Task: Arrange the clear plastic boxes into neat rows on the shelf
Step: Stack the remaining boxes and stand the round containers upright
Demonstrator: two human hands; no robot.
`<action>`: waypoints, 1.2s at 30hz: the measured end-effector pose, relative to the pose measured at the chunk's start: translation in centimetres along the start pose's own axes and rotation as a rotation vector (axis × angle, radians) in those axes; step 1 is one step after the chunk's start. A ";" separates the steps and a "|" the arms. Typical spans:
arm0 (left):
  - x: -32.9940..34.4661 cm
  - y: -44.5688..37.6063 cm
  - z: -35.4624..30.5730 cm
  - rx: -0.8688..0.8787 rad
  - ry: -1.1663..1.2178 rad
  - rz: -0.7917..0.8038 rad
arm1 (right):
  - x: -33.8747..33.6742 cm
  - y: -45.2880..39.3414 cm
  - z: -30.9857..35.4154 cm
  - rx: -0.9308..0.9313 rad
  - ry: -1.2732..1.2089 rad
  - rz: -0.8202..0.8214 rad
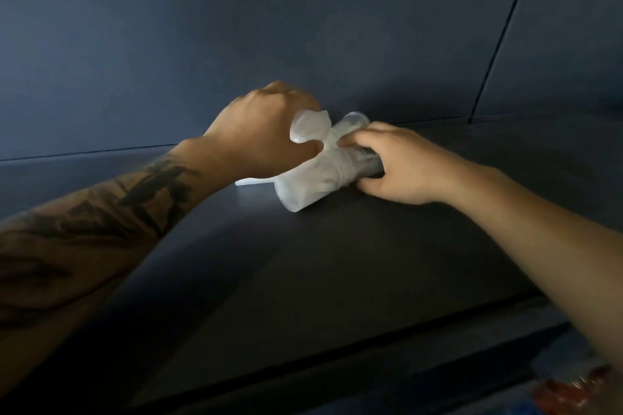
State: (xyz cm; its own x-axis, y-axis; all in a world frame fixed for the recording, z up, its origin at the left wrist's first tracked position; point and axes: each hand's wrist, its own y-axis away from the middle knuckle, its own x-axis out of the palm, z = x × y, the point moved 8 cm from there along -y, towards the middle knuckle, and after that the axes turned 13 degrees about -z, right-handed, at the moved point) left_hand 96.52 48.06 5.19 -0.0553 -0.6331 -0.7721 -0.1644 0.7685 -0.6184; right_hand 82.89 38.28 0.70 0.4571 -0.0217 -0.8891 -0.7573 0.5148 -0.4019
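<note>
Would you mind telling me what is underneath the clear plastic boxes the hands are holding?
The clear plastic boxes rest on the dark shelf. A pale flat strip shows beneath the left hand; the hand covers most of it. The right hand hides the boxes' right end.

We counted two hands, a left hand (266,131) and a right hand (401,165), and one dark shelf (303,263). The clear plastic boxes (320,172) between the hands blurred together; we made out at least two but could not fix the number. One blurred red thing (573,391) showed at the lower right.
</note>
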 end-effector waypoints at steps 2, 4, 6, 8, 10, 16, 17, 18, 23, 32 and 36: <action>-0.6 0.4 -0.2 -0.043 -0.042 -0.033 | -0.2 -0.1 -0.6 -0.043 -0.008 -0.013; -1.3 1.0 -0.5 -0.088 -0.072 -0.062 | -0.8 -0.2 -1.2 -0.077 0.007 -0.022; -2.2 1.9 -1.0 -0.140 -0.101 -0.087 | -1.8 -0.1 -1.8 -0.102 0.016 -0.040; -3.1 3.2 -1.8 -0.189 -0.144 -0.104 | -3.0 0.1 -2.2 -0.128 0.004 -0.078; -4.0 5.0 -2.9 -0.243 -0.210 -0.117 | -4.3 0.5 -1.9 -0.180 -0.020 -0.131; -6.8 12.2 -5.6 -0.423 -0.353 -0.146 | -5.4 2.8 3.8 -0.419 -0.183 -0.164; -7.4 13.5 -6.0 -0.450 -0.378 -0.151 | -5.1 3.4 5.0 -0.456 -0.205 -0.161; -8.2 14.8 -6.2 -0.477 -0.395 -0.163 | -4.9 4.0 6.3 -0.489 -0.221 -0.153; -12.2 20.8 -6.6 -0.618 -0.476 -0.229 | -3.8 6.5 12.5 -0.625 -0.313 -0.111; -19.6 31.7 -6.8 -0.784 -0.574 -0.287 | -1.9 12.0 24.7 -0.805 -0.432 -0.065; -23.8 36.6 -5.8 -0.842 -0.609 -0.282 | -1.0 14.5 30.8 -0.844 -0.484 -0.040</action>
State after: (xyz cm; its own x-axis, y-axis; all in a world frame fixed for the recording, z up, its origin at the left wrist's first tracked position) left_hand 86.09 90.76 1.76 0.5522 -0.4458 -0.7045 -0.7325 0.1442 -0.6653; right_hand 85.85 72.14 2.47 0.4891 0.4259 -0.7612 -0.7362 -0.2665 -0.6221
